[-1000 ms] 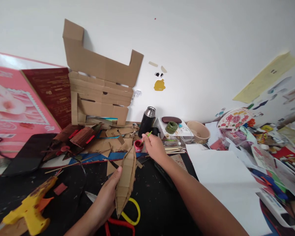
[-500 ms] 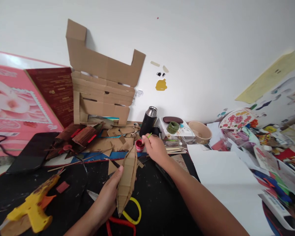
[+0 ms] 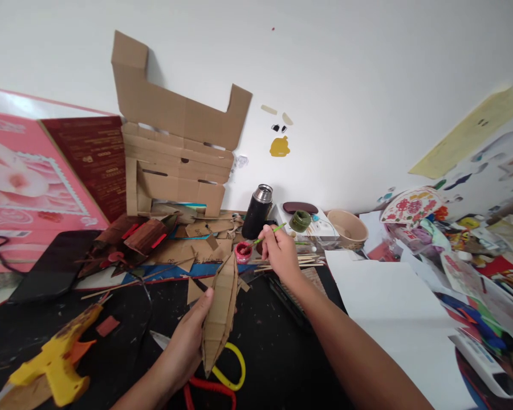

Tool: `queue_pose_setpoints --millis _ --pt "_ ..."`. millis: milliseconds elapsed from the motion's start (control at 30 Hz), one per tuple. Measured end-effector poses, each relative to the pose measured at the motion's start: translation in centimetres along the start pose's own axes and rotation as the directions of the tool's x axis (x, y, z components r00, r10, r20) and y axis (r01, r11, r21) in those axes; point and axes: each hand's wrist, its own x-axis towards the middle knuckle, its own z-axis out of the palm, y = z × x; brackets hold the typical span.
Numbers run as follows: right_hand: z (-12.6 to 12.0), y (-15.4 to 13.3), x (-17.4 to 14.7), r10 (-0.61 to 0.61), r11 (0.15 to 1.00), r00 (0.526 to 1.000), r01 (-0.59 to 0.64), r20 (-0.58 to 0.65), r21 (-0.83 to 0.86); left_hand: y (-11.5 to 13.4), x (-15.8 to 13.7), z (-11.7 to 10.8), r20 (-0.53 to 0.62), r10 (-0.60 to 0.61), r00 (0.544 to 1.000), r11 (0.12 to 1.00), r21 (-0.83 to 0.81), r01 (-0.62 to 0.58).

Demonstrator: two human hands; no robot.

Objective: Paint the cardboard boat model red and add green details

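My left hand grips a long, pointed cardboard piece, folded like a narrow boat, its thumb on the near face. My right hand pinches a thin green paintbrush. The brush slants down to the left, with its tip at the mouth of a small jar of red paint. That jar stands just beyond the cardboard's upper point. Under and beside my left hand lie scissors with yellow and red handles, partly hidden by the hand and the cardboard.
A black flask stands uncapped behind the paint jar. At the left lie a yellow glue gun and a black phone. Cardboard scraps cover the back. White paper and a beige bowl are at the right.
My right hand has moved a little right and turned, so the green paintbrush now shows at the jar. My left hand and the cardboard have barely shifted.
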Motion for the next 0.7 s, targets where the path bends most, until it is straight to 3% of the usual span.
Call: queue_pose_setpoints --millis 400,600,700 --pt "0.7 0.7 -1.1 -0.019 0.992 0.994 0.032 0.11 -0.119 -0.6 0.8 -0.8 0.007 0.003 1.0 1.0 -0.009 -0.003" --pt "-0.1 -0.4 -1.3 -0.042 0.995 0.999 0.043 0.012 -0.095 0.4 0.2 0.0 0.03 -0.035 0.999 0.991 -0.132 0.039" --pt "-0.7 -1.3 -2.0 0.011 0.996 0.994 -0.001 -0.109 0.091 0.9 -0.2 0.4 0.025 -0.024 0.999 0.98 -0.199 0.028"
